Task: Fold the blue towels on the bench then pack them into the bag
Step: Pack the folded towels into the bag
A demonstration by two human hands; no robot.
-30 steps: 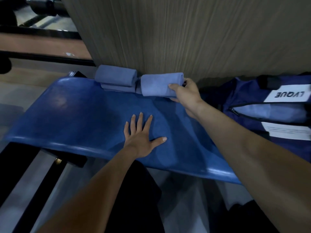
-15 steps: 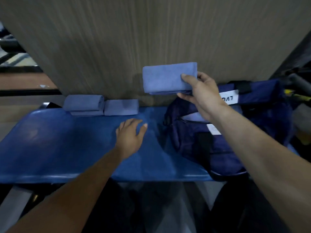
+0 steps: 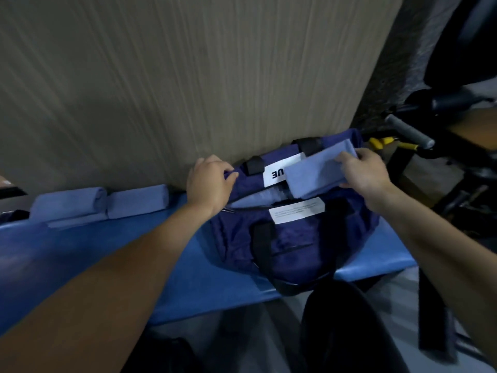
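Observation:
A dark navy bag [image 3: 295, 246] with white labels lies on the right part of the blue bench [image 3: 134, 254], its zip mouth open with pale blue lining or cloth showing inside. My left hand [image 3: 208, 184] grips the bag's upper left edge. My right hand [image 3: 367, 173] holds a folded light blue towel [image 3: 314, 176] tilted over the bag's opening. Two more folded blue towels [image 3: 70, 204] [image 3: 138, 200] lie side by side against the wall at the bench's back left.
A ribbed beige wall panel [image 3: 188, 76] rises directly behind the bench. Dark gym equipment with a grey handle [image 3: 408, 131] and yellow parts [image 3: 382, 142] stands to the right. Black bench legs and my dark trousers [image 3: 341, 332] are below the front edge.
My right hand carried the folded towel from above the bench down to the bag's opening. My left hand left the bench surface and took hold of the bag's edge. The view shifted right.

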